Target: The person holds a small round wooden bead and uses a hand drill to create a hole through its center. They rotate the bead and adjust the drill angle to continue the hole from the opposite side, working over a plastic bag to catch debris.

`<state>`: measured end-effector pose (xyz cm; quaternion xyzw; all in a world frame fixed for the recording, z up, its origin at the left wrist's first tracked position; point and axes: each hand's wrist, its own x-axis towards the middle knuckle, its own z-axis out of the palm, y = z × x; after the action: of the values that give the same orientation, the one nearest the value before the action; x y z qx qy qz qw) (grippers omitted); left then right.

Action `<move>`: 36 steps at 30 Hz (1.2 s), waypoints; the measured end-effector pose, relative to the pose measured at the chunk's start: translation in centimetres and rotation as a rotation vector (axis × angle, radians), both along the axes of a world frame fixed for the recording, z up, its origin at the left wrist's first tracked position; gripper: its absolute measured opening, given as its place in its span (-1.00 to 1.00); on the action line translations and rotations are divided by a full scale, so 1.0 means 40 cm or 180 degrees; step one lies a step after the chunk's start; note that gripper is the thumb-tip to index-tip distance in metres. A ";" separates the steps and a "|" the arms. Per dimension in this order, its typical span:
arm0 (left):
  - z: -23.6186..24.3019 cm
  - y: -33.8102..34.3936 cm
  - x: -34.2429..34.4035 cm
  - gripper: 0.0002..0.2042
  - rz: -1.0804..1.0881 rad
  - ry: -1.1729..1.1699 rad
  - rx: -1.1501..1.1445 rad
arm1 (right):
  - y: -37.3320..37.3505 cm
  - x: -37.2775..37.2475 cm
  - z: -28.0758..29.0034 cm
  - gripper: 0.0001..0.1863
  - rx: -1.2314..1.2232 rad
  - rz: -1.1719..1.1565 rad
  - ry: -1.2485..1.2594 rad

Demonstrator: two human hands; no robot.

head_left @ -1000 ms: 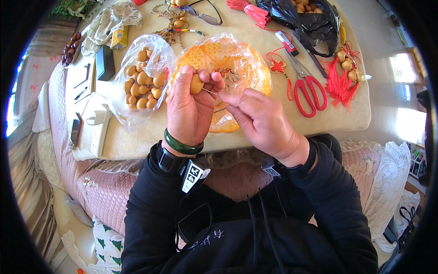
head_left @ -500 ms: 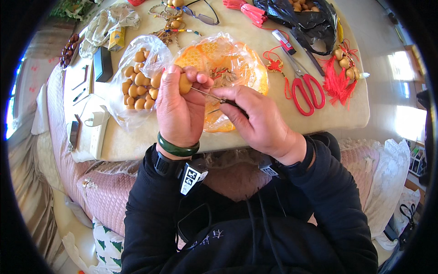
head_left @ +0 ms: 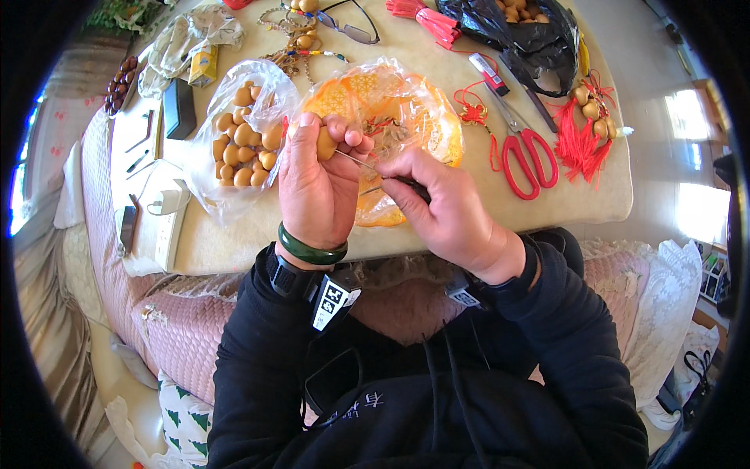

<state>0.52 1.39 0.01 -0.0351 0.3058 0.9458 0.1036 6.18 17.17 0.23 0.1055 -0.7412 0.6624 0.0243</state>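
Observation:
My left hand (head_left: 316, 184), a green bangle at its wrist, is closed around a small tan gourd (head_left: 326, 145) with the fingers curled upward. From the right, my right hand (head_left: 453, 211) pinches a tool by its dark handle. The tool's thin metal shaft (head_left: 355, 161) reaches to the gourd; whether its tip is inside cannot be made out. Behind both hands sits an orange patterned basket (head_left: 447, 109) lined with clear plastic, with small scraps in it. Left of my left hand, a clear plastic bag (head_left: 211, 191) lies open with several similar gourds (head_left: 248, 134).
Red-handled scissors (head_left: 522, 168) and red knotted cords (head_left: 474, 114) lie to the right. Beyond are red tassels with gourds (head_left: 582, 152) and a black bag (head_left: 539, 51). Glasses (head_left: 355, 33) rest at the back. A white power strip (head_left: 172, 227) and dark box (head_left: 179, 109) stand left.
My left hand and the gourd have shifted slightly right, closer to my right hand. A shorter length of the shaft shows between them. Both grips stay the same.

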 end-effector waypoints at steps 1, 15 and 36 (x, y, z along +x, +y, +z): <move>0.000 0.000 0.001 -0.83 -0.0032 0.0039 -0.0017 | -0.006 0.001 -0.002 -0.94 0.0563 -0.0177 0.0860; 0.012 0.000 0.004 -0.83 -0.0113 0.0237 0.0042 | -0.006 -0.007 -0.011 -0.89 0.0218 -0.0001 0.0631; -0.005 -0.006 0.003 -0.86 -0.0232 -0.0088 -0.0083 | 0.066 0.118 0.321 -0.94 -0.1850 0.0122 0.2558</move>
<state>0.63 1.14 -0.20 -0.0383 0.3177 0.9368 0.1417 10.89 19.82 13.08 0.3549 -0.4558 0.7490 0.3244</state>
